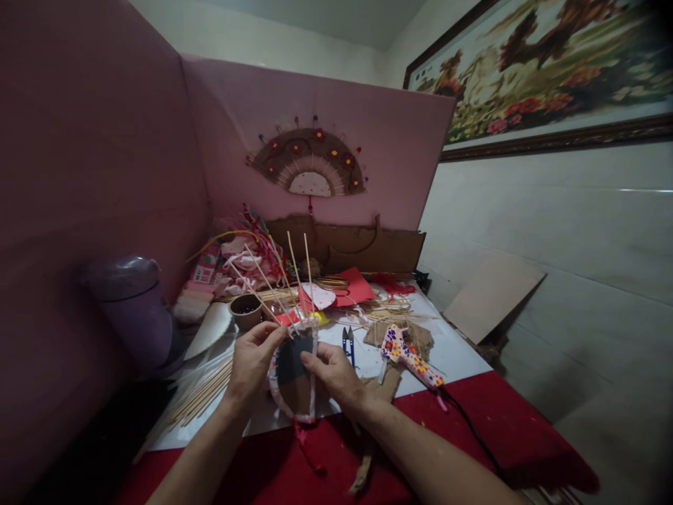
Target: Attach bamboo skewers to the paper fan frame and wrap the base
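Note:
My left hand (253, 358) pinches the top edge of a small fan-shaped cardboard piece (292, 379) with a pale trimmed rim. My right hand (332, 370) grips the same piece from the right side, fingers curled on its edge. Several thin wooden skewers (294, 270) stick up and fan out from the top of the piece. A red ribbon tail (308, 449) hangs below it over the red tablecloth (473, 421).
A patterned glue gun (411, 358) with a black cord lies to the right, and small blue snips (348, 344) sit beside it. Loose skewers (202, 396), a small bowl (246, 311), a purple jar (131, 305) and ribbons crowd the left. A finished fan (310, 163) hangs on the pink board.

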The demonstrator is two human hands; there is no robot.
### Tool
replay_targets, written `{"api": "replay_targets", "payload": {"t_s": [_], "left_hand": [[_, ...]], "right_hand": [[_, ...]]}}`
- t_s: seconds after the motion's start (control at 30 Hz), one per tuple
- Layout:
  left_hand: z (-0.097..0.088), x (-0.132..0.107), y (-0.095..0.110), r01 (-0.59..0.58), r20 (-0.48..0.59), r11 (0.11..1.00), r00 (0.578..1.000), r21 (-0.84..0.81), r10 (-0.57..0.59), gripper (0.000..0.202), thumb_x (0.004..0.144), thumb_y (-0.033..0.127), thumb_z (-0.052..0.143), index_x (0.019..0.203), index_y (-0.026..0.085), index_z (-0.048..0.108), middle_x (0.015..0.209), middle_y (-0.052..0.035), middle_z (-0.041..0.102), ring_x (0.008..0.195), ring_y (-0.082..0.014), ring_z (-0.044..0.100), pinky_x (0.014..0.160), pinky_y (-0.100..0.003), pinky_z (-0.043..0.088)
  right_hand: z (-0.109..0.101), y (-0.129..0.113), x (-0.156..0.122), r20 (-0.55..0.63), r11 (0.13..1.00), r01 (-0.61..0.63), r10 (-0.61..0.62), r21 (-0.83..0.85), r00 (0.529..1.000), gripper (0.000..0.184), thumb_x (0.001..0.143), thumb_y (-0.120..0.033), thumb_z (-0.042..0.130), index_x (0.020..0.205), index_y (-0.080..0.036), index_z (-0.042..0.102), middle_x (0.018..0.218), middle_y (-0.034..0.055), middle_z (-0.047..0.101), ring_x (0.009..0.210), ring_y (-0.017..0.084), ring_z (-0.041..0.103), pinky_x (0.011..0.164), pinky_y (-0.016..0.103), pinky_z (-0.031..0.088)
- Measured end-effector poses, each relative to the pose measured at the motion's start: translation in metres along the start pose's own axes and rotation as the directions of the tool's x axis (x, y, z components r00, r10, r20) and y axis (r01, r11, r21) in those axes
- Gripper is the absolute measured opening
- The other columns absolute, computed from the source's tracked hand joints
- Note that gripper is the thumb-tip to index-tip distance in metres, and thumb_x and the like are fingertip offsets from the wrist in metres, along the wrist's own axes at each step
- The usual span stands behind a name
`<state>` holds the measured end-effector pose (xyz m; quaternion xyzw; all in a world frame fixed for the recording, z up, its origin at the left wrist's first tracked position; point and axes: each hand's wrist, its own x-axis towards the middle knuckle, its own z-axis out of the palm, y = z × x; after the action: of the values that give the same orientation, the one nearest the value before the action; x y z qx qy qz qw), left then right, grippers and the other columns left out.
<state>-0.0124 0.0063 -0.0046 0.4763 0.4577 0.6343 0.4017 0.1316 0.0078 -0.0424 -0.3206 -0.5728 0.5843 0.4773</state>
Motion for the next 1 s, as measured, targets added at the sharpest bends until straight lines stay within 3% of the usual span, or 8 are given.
{"api": "replay_targets", "payload": {"t_s": [0.37,0.57,1.0], "left_hand": [[0.002,-0.001,-0.001,0.047,-0.027,0.995,0.998,-0.085,-0.049,0.021,0.058,0.033,0.075,0.064,0.015,0.065,0.061,0.0013,0.062,0.059,-0.0107,0.051,0.058,-0.021,0.039],[-0.001,0.004,-0.005,0.166,0.01,0.96,0.986,-0.226,-0.168,0.028,0.06,0.035,0.075,0.076,0.015,0.064,0.062,0.0013,0.062,0.055,-0.0108,0.053,0.054,-0.022,0.041],[-0.006,0.009,-0.012,0.044,0.018,0.98,0.999,-0.195,-0.041,0.025,0.062,0.032,0.074,0.07,0.015,0.058,0.063,0.0024,0.059,0.056,-0.0081,0.051,0.055,-0.019,0.039]], "right_hand": [[0.0,0.002,0.0,0.009,0.999,-0.012,0.012,0.049,1.0,0.036,0.069,-0.05,0.065,0.072,-0.014,0.061,0.065,-0.0007,0.054,0.061,0.012,0.047,0.064,0.026,0.039],[0.0,0.003,0.0,0.014,0.999,-0.024,0.024,0.045,1.0,0.038,0.068,-0.051,0.066,0.069,-0.013,0.06,0.062,-0.0013,0.051,0.059,0.011,0.044,0.06,0.025,0.038],[0.0,0.005,0.0,0.021,0.996,-0.055,0.054,0.069,0.998,0.038,0.066,-0.052,0.067,0.068,-0.015,0.06,0.061,-0.0011,0.051,0.059,0.012,0.046,0.058,0.024,0.039]]}}
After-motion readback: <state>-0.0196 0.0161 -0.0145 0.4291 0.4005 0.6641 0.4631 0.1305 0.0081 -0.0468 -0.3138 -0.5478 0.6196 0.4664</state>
